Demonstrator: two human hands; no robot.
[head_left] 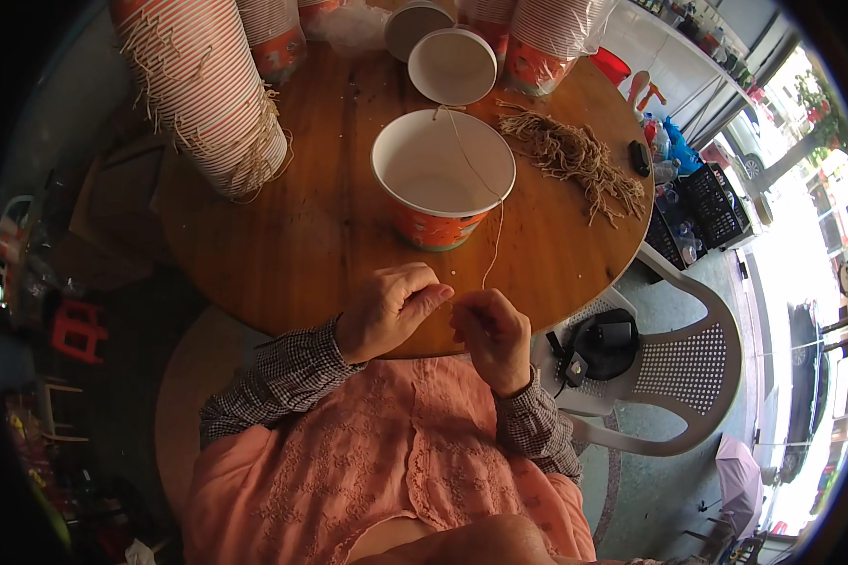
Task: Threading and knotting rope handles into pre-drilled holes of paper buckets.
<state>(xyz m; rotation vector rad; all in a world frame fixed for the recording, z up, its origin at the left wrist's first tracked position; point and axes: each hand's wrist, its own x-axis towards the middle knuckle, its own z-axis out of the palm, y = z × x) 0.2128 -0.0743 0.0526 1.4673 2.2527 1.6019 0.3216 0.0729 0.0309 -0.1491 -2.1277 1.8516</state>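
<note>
An orange-printed paper bucket (pixel 438 229) with a white inside stands upright on the round wooden table, just beyond my hands. A thin string (pixel 499 226) hangs over its rim, crosses its inside and runs down to my right hand (pixel 493 334). The fingers of that hand are pinched on the string near the table's front edge. Close beside it, my left hand (pixel 396 306) is closed, thumb pressed against the fingers; whatever it may hold is hidden. A tangled heap of tan strings (pixel 579 160) lies right of the bucket.
A tall leaning stack of paper buckets (pixel 212 94), strung with twine, stands at the left. Behind sit a tipped bucket (pixel 452 66) and plastic-wrapped stacks (pixel 542 56). A small black object (pixel 640 158) lies at the table's right edge, near a plastic chair (pixel 683 377).
</note>
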